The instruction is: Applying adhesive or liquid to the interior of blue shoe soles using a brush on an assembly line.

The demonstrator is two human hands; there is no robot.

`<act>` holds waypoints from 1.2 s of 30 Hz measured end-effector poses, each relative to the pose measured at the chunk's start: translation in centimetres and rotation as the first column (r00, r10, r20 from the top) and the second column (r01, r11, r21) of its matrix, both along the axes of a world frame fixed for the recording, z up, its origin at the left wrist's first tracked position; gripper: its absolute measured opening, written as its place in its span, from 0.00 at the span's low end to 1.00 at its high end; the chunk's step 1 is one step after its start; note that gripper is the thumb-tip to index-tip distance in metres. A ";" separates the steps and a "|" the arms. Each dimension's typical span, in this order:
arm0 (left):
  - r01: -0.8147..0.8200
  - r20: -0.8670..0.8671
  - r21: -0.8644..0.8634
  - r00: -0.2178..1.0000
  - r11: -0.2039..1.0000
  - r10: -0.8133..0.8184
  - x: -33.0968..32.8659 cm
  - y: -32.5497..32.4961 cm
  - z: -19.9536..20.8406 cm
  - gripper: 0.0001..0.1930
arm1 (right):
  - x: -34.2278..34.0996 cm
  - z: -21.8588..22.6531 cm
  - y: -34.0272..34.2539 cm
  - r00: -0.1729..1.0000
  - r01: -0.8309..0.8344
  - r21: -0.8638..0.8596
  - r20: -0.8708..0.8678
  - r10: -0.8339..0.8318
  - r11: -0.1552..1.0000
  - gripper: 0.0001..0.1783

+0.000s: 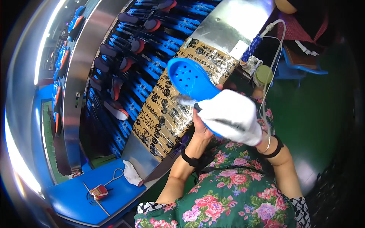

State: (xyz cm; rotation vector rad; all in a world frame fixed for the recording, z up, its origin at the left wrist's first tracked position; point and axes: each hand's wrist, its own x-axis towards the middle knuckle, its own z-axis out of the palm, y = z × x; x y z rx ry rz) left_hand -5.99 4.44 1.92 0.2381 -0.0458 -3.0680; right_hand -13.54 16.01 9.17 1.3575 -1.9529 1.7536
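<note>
A blue clog-shaped shoe piece [190,78] with several small holes in its wide end is held up above a metal ledge. My bare left hand [202,127] is closed round it from beneath, the fingers partly behind it. My right hand [230,116] wears a white glove with a dark smudge. It is closed on a small brush [186,100] with greyish bristles and a dark base, close to the shoe piece's side. Most of the brush handle is hidden by the glove. Whether the bristles touch the blue surface I cannot tell.
Brown printed cardboard under clear tape [159,117] covers the ledge. Beyond it, dark shoe soles [114,108] sit on blue racks. A white glove [132,173] and a red-yellow box [99,192] lie on a blue table [72,201]. A hose [274,64] hangs at right, beside a green container [263,74].
</note>
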 end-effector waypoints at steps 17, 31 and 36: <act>-0.077 -0.172 -0.226 0.984 0.971 0.038 -2.9 -1.8 0.1 0.50 | -0.4 -0.6 2.0 0.992 -0.073 0.001 -0.107 0.073 0.997 0.14; -0.141 -0.244 -0.282 0.967 0.949 0.071 -3.0 -3.1 -0.6 0.54 | -1.2 -1.7 2.7 0.950 -0.188 -0.088 0.237 0.204 0.978 0.11; -0.063 -0.301 -0.230 0.953 0.971 -0.009 -3.3 -3.8 -0.2 0.54 | 0.4 -1.2 2.8 0.985 -0.168 0.015 -0.041 0.168 0.986 0.09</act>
